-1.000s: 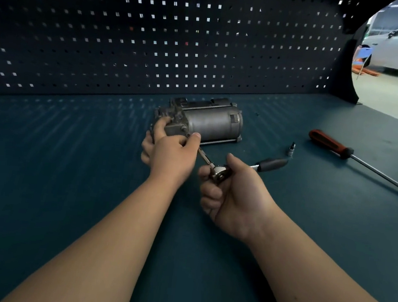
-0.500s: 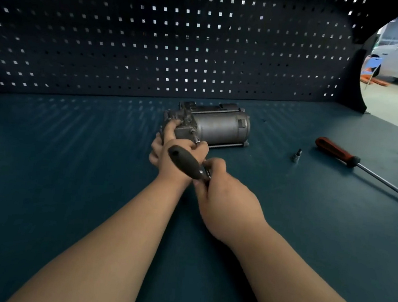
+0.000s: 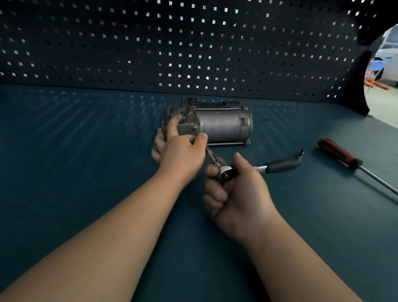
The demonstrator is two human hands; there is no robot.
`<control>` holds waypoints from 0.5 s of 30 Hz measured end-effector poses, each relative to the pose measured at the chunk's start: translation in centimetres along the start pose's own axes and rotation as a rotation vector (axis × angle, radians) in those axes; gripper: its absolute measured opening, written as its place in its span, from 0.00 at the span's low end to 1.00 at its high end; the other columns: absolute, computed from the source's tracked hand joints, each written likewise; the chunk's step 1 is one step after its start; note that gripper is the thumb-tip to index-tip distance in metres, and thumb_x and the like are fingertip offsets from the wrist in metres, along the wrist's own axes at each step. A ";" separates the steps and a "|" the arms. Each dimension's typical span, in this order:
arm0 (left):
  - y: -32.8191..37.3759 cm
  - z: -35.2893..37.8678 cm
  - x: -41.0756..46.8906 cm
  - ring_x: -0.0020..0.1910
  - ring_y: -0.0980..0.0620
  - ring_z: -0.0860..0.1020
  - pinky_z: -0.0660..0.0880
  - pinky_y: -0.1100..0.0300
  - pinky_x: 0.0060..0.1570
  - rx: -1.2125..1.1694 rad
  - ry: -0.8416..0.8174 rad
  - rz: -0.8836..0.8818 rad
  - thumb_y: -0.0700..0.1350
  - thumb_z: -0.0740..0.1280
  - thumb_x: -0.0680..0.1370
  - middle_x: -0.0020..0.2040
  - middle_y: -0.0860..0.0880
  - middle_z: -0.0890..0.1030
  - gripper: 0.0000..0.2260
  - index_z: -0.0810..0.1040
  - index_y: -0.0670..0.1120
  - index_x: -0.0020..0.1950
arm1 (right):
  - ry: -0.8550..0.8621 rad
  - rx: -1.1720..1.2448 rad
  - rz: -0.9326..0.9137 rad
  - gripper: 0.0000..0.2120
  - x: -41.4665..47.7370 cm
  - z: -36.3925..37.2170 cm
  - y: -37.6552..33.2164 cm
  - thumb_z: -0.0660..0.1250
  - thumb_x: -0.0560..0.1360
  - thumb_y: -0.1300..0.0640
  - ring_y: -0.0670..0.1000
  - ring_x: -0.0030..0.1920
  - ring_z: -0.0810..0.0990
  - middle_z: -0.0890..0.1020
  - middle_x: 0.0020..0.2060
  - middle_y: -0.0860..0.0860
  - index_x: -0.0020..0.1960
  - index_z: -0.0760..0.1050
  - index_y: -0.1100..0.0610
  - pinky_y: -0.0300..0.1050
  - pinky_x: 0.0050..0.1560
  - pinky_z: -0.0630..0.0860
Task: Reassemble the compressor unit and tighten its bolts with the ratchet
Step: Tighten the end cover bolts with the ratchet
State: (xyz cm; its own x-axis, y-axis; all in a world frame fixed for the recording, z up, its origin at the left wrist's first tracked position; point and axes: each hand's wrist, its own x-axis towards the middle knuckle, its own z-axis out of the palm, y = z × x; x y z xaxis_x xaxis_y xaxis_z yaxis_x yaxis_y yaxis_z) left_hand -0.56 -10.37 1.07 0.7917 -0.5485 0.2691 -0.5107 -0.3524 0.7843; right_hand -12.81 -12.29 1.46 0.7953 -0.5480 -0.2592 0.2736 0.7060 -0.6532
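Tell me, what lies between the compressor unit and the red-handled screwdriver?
In the head view, a small metal bit sits on the bench between the compressor unit and the screwdriver; the black grip of the ratchet ends close beside it.

Open bench top (image 3: pixel 55 159) left of the compressor (image 3: pixel 223 125), pegboard wall (image 3: pixel 155 46) close behind it, ratchet (image 3: pixel 278 166) jutting right, small bit (image 3: pixel 300 153) just beside its grip end, red-handled screwdriver (image 3: pixel 339 154) farther right, bare strip of bench between them

Before me, the dark teal matte bench top (image 3: pixel 68 160) carries the grey cylindrical metal compressor unit (image 3: pixel 220 126), lying on its side. To my right lies a red-and-black-handled screwdriver with a long steel shaft (image 3: pixel 339 154), and a small silver socket bit (image 3: pixel 300 154) sits between them.
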 end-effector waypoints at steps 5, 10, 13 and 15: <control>0.0 0.1 0.0 0.74 0.47 0.49 0.47 0.47 0.70 0.048 0.002 0.014 0.57 0.62 0.78 0.76 0.61 0.52 0.18 0.75 0.54 0.30 | 0.046 0.054 0.075 0.17 -0.1 -0.5 -0.2 0.50 0.82 0.46 0.46 0.18 0.59 0.72 0.28 0.49 0.43 0.67 0.56 0.35 0.18 0.56; -0.1 -0.1 0.0 0.74 0.46 0.51 0.49 0.46 0.70 0.036 -0.001 0.023 0.58 0.62 0.78 0.75 0.61 0.54 0.19 0.74 0.53 0.29 | 0.096 -0.075 0.029 0.14 0.1 -0.3 0.1 0.52 0.82 0.46 0.47 0.18 0.60 0.74 0.28 0.50 0.47 0.67 0.55 0.35 0.20 0.57; -0.1 -0.1 0.1 0.74 0.46 0.51 0.48 0.47 0.70 0.052 0.009 0.012 0.58 0.61 0.79 0.76 0.60 0.54 0.20 0.74 0.52 0.29 | 0.122 -0.295 -0.111 0.14 0.2 -0.3 0.4 0.53 0.82 0.47 0.48 0.19 0.62 0.76 0.27 0.50 0.48 0.70 0.56 0.37 0.22 0.58; -0.3 -0.2 0.2 0.74 0.47 0.51 0.48 0.47 0.70 0.036 0.000 0.006 0.58 0.60 0.79 0.76 0.60 0.54 0.20 0.74 0.52 0.29 | 0.133 -0.549 -0.247 0.14 0.0 -0.3 0.5 0.54 0.82 0.47 0.49 0.20 0.66 0.78 0.28 0.50 0.46 0.71 0.55 0.39 0.24 0.62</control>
State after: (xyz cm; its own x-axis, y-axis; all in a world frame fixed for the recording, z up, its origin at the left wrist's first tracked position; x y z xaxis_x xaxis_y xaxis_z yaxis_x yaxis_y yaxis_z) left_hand -0.21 -10.20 1.02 0.7887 -0.5506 0.2734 -0.5270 -0.3767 0.7618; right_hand -12.78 -12.08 0.90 0.6602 -0.7420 -0.1164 0.0947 0.2360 -0.9671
